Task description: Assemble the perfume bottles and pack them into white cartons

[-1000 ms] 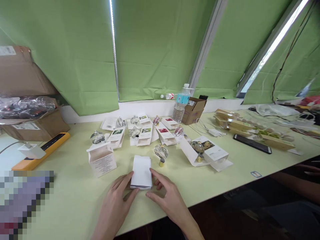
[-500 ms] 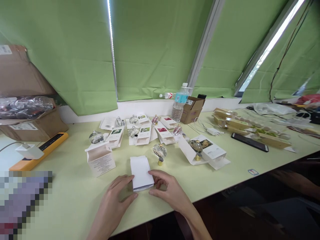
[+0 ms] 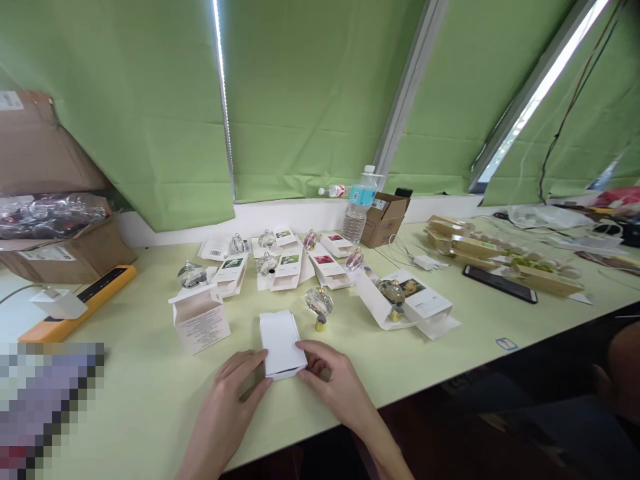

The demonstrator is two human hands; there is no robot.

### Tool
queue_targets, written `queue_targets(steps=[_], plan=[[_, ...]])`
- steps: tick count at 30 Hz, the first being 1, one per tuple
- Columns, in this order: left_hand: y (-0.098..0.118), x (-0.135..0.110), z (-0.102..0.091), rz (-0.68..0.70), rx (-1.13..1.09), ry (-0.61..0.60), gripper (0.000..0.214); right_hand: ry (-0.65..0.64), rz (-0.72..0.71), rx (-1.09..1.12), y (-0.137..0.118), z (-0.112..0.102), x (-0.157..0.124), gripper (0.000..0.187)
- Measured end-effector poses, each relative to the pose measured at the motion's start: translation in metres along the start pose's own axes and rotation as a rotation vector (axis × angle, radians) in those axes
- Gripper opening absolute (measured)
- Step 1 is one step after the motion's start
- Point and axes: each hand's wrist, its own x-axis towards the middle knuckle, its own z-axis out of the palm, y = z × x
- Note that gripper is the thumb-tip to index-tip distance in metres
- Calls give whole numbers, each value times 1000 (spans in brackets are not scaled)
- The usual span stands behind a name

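A small flat white cardboard box point(image 3: 283, 345) lies on the table in front of me. My left hand point(image 3: 235, 387) presses fingers and thumb against its left side and near corner. On the other side, my right hand point(image 3: 333, 373) has its fingertips on the right edge and its thumb at the near right corner. A narrow dark gap shows at the box's near end. Just behind the box stands a round clear glass bottle point(image 3: 319, 302), with a small gold cap point(image 3: 321, 324) beside it. To the left is an open white carton point(image 3: 203, 325) with printed text.
Several printed white boxes point(image 3: 289, 261) and glass bottles line the back. An opened box point(image 3: 427, 297) with a bottle lies right. Farther right are a phone point(image 3: 500, 284) and a charger point(image 3: 430, 263). An orange power strip point(image 3: 83, 303) and a cardboard box point(image 3: 70, 257) stand left.
The flap at the white box's near end has gone down closer to the edge, and both thumbs have moved in against the near corners. At far right, another person has shifted.
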Motion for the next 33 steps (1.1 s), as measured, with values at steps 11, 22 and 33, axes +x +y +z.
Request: queue_targets(steps=[11, 22, 33], plan=[[2, 7, 0, -127, -14, 2, 41, 19, -25, 11, -10, 2, 2, 39], [8, 7, -7, -144, -170, 51, 29, 65, -16, 121, -1, 11, 2, 40], [4, 9, -7, -209, -416, 47, 41, 58, 61, 213, 1, 12, 12, 47]])
